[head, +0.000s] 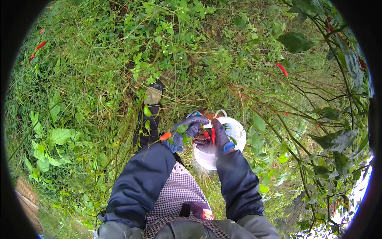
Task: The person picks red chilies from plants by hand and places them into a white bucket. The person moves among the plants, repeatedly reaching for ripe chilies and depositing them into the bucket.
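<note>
My right hand [215,138], in a dark textured glove, has red chili peppers [213,136] in its curled fingers. It is over the near side of a white plastic bucket [238,131] with a raised handle. My left hand [191,127], in a blue and dark glove, reaches across with bent fingers close to the peppers. Green leaves [181,129] partly cover it, so what its fingers grip is hidden. An orange chili pepper [165,136] hangs by my left wrist, and green chili peppers [147,110] show just beyond it. The bucket's contents are mostly hidden.
Branching chili plants [280,119] rise on the right, with a red pepper [281,69] among them. More red peppers [40,45] show at the far left. Weeds and grass [191,53] cover the ground. A dark boot [153,95] stands before me; a brown woven object [28,203] is at lower left.
</note>
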The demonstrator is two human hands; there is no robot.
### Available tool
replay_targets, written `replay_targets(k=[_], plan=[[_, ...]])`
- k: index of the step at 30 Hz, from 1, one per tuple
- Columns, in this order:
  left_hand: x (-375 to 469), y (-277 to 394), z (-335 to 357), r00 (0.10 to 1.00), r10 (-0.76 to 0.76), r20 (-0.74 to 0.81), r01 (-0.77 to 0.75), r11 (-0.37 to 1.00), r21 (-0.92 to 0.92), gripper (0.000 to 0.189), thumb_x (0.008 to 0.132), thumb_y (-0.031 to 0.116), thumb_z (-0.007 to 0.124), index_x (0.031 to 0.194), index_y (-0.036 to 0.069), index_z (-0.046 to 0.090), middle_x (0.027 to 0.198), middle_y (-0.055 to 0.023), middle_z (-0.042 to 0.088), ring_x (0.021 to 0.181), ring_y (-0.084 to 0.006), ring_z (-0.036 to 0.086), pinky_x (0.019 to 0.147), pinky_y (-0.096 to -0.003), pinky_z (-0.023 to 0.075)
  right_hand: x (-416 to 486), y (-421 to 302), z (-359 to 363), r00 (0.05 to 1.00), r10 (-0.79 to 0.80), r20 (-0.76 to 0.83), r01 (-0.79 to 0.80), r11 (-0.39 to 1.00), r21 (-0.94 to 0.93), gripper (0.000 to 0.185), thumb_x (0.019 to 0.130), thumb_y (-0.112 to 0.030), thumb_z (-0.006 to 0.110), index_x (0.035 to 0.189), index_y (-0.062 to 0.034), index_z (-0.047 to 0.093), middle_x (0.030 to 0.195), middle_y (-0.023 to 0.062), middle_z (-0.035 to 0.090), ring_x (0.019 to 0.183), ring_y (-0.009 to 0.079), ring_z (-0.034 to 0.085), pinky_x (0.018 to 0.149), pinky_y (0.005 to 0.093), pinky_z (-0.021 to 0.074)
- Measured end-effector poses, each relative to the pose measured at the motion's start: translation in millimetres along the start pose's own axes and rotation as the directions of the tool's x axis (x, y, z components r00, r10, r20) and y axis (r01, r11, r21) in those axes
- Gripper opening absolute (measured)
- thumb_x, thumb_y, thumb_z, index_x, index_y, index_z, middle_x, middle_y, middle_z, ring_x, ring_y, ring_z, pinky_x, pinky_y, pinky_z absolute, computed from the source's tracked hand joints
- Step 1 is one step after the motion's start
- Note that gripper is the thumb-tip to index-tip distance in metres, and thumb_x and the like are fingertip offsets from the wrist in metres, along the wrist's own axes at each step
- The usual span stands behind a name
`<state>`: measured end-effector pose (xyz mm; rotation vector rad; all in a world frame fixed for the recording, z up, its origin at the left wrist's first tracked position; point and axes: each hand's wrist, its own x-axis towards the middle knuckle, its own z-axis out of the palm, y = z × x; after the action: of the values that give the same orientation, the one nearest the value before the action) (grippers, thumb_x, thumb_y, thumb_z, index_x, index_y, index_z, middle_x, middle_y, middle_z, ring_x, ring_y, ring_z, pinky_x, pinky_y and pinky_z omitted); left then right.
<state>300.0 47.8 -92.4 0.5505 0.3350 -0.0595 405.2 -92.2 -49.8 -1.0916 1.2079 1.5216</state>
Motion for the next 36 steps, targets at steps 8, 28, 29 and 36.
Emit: replay_targets(k=[8, 28, 29, 36], plan=[[-2.4, 4.4, -5.0, 0.99, 0.134, -0.053, -0.122, 0.975, 0.184, 0.043, 0.09, 0.03, 0.055, 0.121, -0.001, 0.05, 0.105, -0.0028, 0.058, 0.067, -0.0024, 0.039, 0.067, -0.018, 0.0369, 7.2, -32.0, -12.2, 0.978, 0.012, 0.209, 0.044, 0.964, -0.264, 0.042, 0.088, -0.041, 0.049, 0.107, -0.0037, 0.054, 0.09, 0.0136, 0.062, 0.075, 0.0271, 0.063, 0.066, 0.0429, 0.052], [6.8, 6.7, 11.6, 0.986, 0.166, -0.027, -0.155, 0.961, 0.228, 0.043, 0.09, 0.03, 0.055, 0.118, -0.002, 0.052, 0.101, -0.0009, 0.06, 0.062, -0.0009, 0.034, 0.062, -0.0173, 0.0331, -39.3, 72.3, -9.9, 0.966, -0.245, -0.079, 0.255, 0.954, 0.157, 0.029, 0.087, -0.036, 0.055, 0.099, -0.0096, 0.06, 0.065, -0.0022, 0.055, 0.043, 0.0103, 0.043, 0.038, 0.0256, 0.0332], [6.9, 5.5, 13.0, 0.98, 0.2, -0.017, -0.188, 0.944, 0.273, 0.042, 0.09, 0.029, 0.055, 0.118, -0.002, 0.052, 0.1, -0.0006, 0.06, 0.061, -0.0007, 0.033, 0.061, -0.0171, 0.0323, -33.8, 64.3, -11.7, 0.981, -0.189, -0.042, 0.193, 0.94, 0.281, 0.034, 0.085, -0.043, 0.056, 0.092, -0.0101, 0.061, 0.055, -0.006, 0.044, 0.039, 0.0066, 0.033, 0.036, 0.0244, 0.025], [4.0, 7.1, 18.0, 0.997, -0.075, 0.029, 0.077, 0.996, -0.045, 0.041, 0.091, 0.025, 0.047, 0.118, -0.006, 0.048, 0.064, 0.0088, 0.037, 0.057, -0.0006, 0.035, 0.056, -0.0173, 0.0293, -20.9, 36.6, 6.3, 0.984, -0.068, 0.167, 0.044, 0.989, 0.143, 0.05, 0.082, -0.057, 0.053, 0.087, -0.0081, 0.059, 0.052, -0.0038, 0.044, 0.037, 0.0078, 0.032, 0.036, 0.0252, 0.0263]])
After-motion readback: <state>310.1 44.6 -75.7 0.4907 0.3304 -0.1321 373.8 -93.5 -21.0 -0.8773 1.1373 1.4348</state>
